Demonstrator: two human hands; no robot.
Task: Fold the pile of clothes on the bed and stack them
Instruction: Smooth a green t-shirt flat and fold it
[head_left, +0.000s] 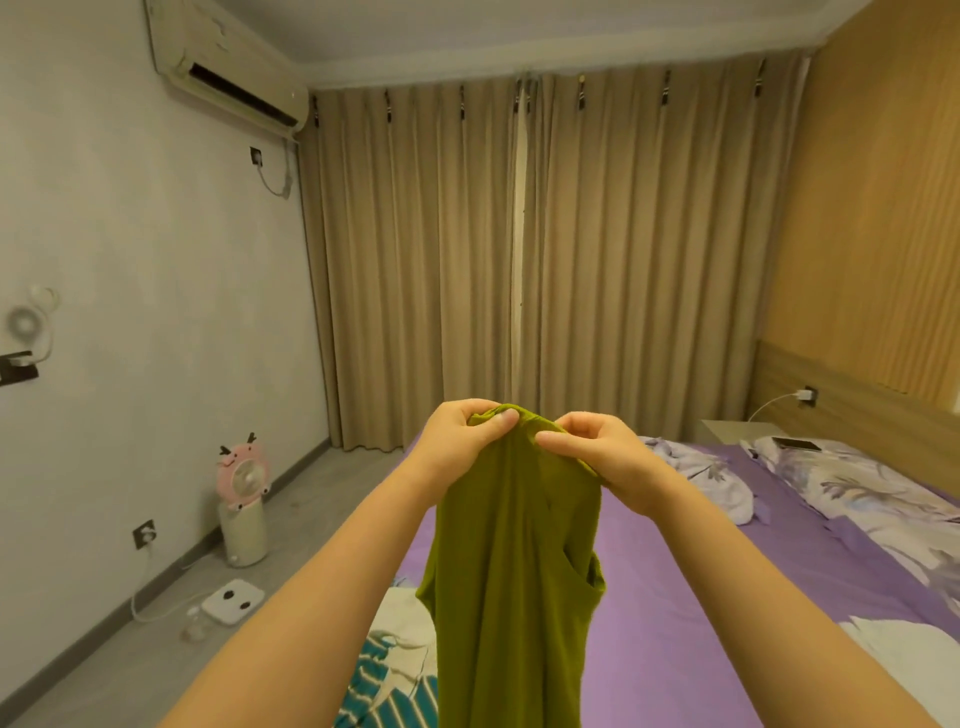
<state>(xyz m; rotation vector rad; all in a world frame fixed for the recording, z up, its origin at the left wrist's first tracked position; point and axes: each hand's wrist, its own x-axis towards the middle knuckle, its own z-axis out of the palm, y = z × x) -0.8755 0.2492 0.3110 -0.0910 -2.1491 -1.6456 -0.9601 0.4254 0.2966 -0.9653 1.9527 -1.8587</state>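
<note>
An olive-green sleeveless top (511, 571) hangs in front of me above the purple bed (701, 597). My left hand (462, 447) grips its bunched top edge on the left. My right hand (602, 452) pinches the same edge on the right, close beside the left hand. The garment droops straight down past the frame's lower edge, with an armhole showing at its right side. Below it on the bed lie a teal-and-white striped garment (379, 691) and a white printed one (405, 629). A white cloth (909, 654) lies at the lower right.
Floral pillows (857, 483) and a crumpled floral cloth (701, 467) lie at the head of the bed, a phone (797, 443) on one pillow. A pink fan on a white stand (244, 499) and a white scale (234, 600) sit on the floor at left. Beige curtains hang behind.
</note>
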